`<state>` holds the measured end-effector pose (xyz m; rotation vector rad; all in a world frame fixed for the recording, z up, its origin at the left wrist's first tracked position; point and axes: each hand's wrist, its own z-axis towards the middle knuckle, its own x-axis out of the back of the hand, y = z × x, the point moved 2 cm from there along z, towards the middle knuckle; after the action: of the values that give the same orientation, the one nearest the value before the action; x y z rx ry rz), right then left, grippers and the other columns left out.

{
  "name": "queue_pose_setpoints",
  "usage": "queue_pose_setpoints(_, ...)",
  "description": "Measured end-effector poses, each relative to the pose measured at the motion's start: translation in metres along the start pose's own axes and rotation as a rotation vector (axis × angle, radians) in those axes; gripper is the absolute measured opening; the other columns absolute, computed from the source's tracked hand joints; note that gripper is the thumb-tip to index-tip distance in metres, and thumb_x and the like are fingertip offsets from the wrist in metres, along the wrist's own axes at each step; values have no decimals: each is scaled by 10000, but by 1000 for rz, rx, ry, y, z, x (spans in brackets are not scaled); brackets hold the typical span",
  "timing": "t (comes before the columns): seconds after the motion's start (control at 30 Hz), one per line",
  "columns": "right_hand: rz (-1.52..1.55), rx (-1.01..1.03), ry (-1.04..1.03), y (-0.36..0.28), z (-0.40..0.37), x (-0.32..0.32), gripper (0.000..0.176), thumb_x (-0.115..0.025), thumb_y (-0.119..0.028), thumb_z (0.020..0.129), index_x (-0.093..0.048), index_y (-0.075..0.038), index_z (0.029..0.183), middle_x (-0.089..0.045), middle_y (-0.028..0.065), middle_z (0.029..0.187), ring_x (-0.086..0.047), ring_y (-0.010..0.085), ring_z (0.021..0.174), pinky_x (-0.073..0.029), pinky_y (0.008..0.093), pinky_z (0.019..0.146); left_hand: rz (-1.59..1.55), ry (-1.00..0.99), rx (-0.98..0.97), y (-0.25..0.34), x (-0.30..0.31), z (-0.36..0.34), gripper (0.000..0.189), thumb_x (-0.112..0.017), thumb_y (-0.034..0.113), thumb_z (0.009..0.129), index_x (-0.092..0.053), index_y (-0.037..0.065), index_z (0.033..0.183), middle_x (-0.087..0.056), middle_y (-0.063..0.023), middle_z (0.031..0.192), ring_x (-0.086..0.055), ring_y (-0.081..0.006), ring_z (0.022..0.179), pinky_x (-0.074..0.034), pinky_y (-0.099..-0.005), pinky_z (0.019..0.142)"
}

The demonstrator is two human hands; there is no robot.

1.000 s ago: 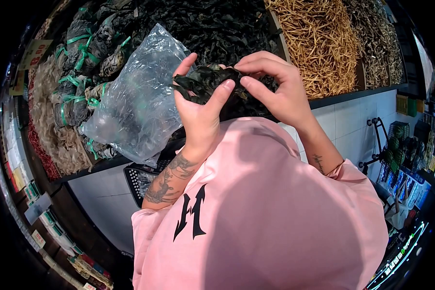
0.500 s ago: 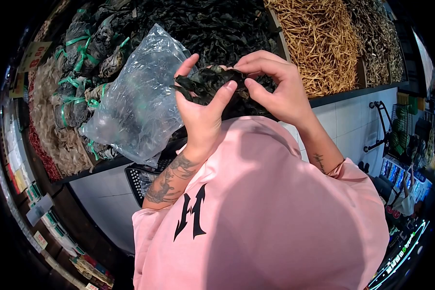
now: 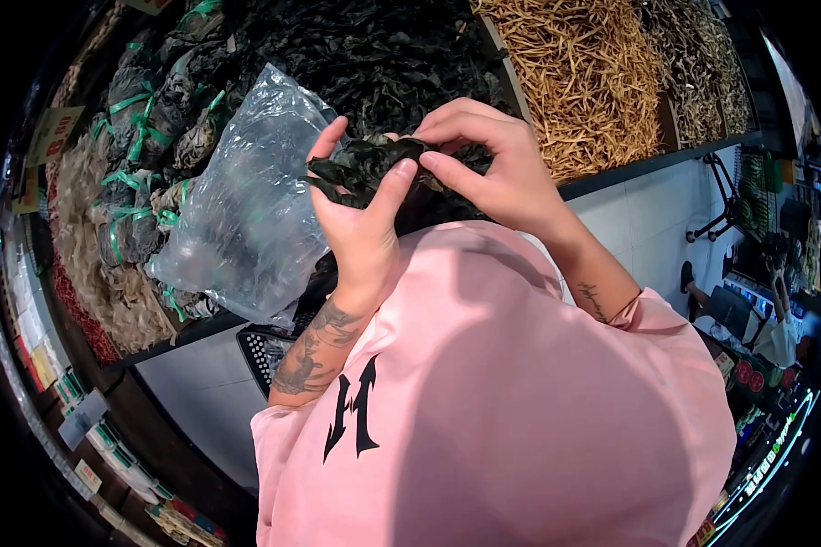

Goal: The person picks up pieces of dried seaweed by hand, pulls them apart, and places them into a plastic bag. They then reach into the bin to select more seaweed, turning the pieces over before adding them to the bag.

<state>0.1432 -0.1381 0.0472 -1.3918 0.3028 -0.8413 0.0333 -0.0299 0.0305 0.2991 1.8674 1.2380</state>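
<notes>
Dark dried leaves point(image 3: 360, 170), crinkled and greenish black, are held in a clump between both hands. My left hand point(image 3: 360, 223) cups the clump from the left, its thumb pressed on top. From the right, my right hand point(image 3: 488, 159) grips the clump's edge between thumb and fingers. Beside my left hand lies a crumpled clear plastic bag point(image 3: 246, 201). Behind the hands spreads a large heap of the same dark leaves point(image 3: 383, 55).
Bundles tied with green strips point(image 3: 141, 118) lie at the left, beside pale dried strands point(image 3: 109, 273). Yellow-brown dried strips point(image 3: 584, 82) fill a bin at the right. A black crate point(image 3: 260, 360) stands below the bin edge. A person point(image 3: 780, 342) is at the far right.
The view has shifted slightly, so hands, clump and bag appear a little further left. Both hands keep their hold. The person at the far right shows more now.
</notes>
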Motion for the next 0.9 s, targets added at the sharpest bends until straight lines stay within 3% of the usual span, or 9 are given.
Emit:
queue_pose_setpoints(0.1, -73, 10, -44, -3, -1, 2, 180, -677, -20, 803, -672, 24, 977, -655, 111, 995, -644, 169, 873, -518, 264, 751, 37, 11, -3, -2, 2, 1, 640, -684, -61, 803, -345, 29, 1339, -593, -93, 1062, -594, -144, 979, -502, -288, 881)
queue_pose_setpoints(0.17, -99, 17, -6, -2, -3, -3, 169, -685, -25, 796, -673, 19, 959, -664, 118, 975, -656, 185, 854, -520, 272, 749, 53, 17, -9, -4, 2, 2, 641, -687, -60, 801, -349, 30, 1338, -594, -90, 1057, -595, -140, 971, -502, -284, 876)
queue_pose_setpoints(0.23, -278, 173, 161, 0, -6, -9, 140, -692, -111, 791, -664, -2, 875, -648, 109, 897, -640, 268, 769, -509, 318, 677, 71, 30, -17, -5, 2, 2, 642, -691, -59, 798, -353, 32, 1337, -596, -87, 1051, -596, -137, 962, -502, -280, 871)
queue_pose_setpoints(0.33, -418, 269, 205, 3, -6, -10, 118, -700, -109, 783, -634, -18, 820, -632, 105, 876, -627, 290, 754, -506, 343, 655, 79, 53, -29, -3, 4, 3, 634, -690, -62, 798, -356, 35, 1328, -601, -85, 1043, -601, -134, 942, -505, -272, 859)
queue_pose_setpoints(0.63, -112, 23, 89, 6, -3, -3, 100, -639, -61, 850, -606, 26, 816, -597, 87, 880, -601, 168, 722, -490, 274, 644, 51, 23, -31, -2, 4, 4, 609, -678, -65, 804, -364, 30, 1316, -602, -84, 1047, -595, -126, 944, -494, -265, 859)
queue_pose_setpoints(0.9, 26, -84, -12, 10, 2, 0, 123, -657, -98, 847, -623, 20, 839, -596, 66, 846, -588, 141, 707, -482, 259, 652, -13, 15, 35, -6, 11, 6, 624, -688, -46, 801, -366, 23, 1331, -595, -76, 1044, -590, -125, 941, -491, -274, 872)
